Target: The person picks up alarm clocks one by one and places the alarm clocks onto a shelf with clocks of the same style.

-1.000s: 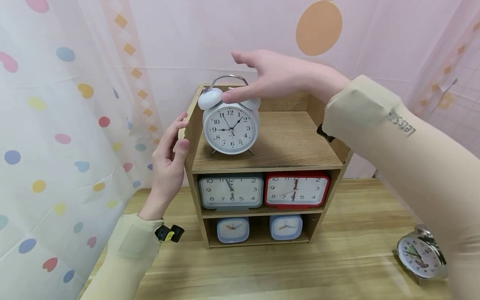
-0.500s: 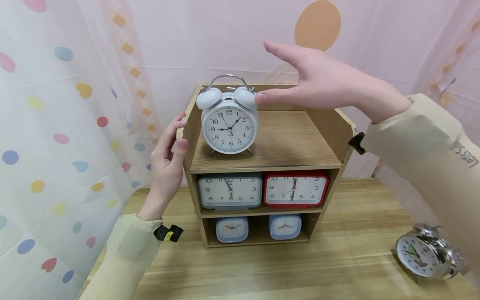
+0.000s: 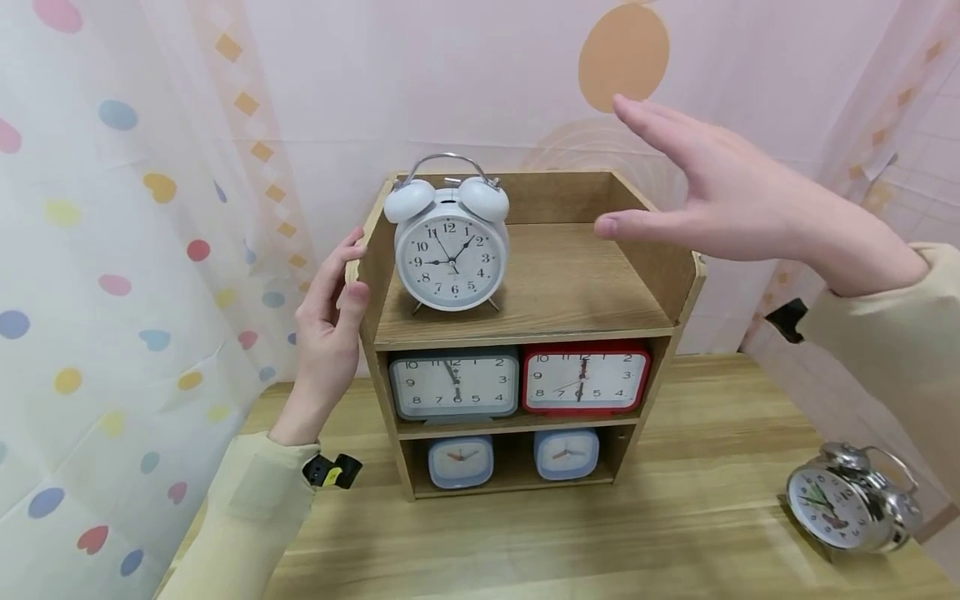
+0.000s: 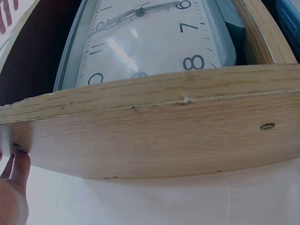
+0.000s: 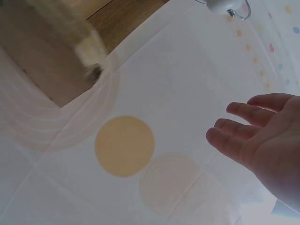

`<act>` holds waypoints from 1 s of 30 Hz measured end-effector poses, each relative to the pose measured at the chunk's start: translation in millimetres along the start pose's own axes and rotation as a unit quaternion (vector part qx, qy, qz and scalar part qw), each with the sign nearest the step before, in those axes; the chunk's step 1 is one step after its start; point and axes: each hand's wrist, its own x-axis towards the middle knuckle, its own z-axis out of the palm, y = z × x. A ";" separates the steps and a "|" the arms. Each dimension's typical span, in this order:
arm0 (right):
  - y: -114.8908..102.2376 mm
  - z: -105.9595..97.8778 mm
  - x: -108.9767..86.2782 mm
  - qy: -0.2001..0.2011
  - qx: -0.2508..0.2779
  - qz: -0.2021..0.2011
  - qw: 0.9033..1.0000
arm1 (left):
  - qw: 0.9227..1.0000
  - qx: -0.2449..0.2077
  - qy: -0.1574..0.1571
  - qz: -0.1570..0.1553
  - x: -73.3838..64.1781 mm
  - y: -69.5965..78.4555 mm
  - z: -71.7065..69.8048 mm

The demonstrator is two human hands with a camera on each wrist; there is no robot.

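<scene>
A white twin-bell alarm clock [image 3: 452, 258] stands upright on the top left of a small wooden shelf [image 3: 585, 279]. My left hand [image 3: 330, 333] rests against the shelf's left side panel, fingers fairly straight; in the left wrist view, fingertips [image 4: 19, 171] touch that panel. To the right of the clock, my right hand [image 3: 720, 187] hangs in the air over the shelf's right side. Its thumb and fingers are spread apart and hold nothing. In the right wrist view the same hand [image 5: 262, 133] has its fingers extended, away from the wood.
Grey-green [image 3: 454, 385] and red [image 3: 585, 379] rectangular clocks fill the middle shelf. Two small blue clocks [image 3: 461, 461] stand on the bottom shelf. A silver twin-bell alarm clock [image 3: 832, 508] stands on the wooden table [image 3: 510, 542] at right. A patterned curtain [image 3: 172, 275] hangs behind.
My right hand has moved away from the white alarm clock, rightward and slightly down. The clock stays in place on the shelf. My left hand keeps its place on the side panel.
</scene>
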 end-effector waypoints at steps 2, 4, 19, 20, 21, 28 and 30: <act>7.3 -0.1 -8.7 0.007 0.003 0.013 1.000 | 1.000 0.003 0.000 0.003 0.0 0.4 -0.4; 15.3 -0.9 -18.0 0.014 0.001 0.027 1.000 | 1.000 0.002 -0.001 0.004 0.2 0.9 -0.5; 78.8 9.4 -71.0 0.033 -0.015 0.100 0.994 | 1.000 0.002 -0.001 0.009 2.0 3.6 -0.3; 81.9 10.1 -72.6 0.032 -0.017 0.103 0.994 | 1.000 0.002 -0.001 0.009 1.9 3.5 -0.2; 85.1 11.0 -74.6 0.030 -0.020 0.106 0.994 | 1.000 0.001 0.000 0.010 1.8 3.6 -0.1; 101.4 18.2 -88.5 0.030 -0.014 0.122 0.992 | 1.000 0.000 0.000 0.010 1.4 4.5 -0.8; 105.4 22.2 -92.4 0.030 -0.011 0.129 0.991 | 1.000 0.001 0.000 0.011 1.5 4.4 -0.9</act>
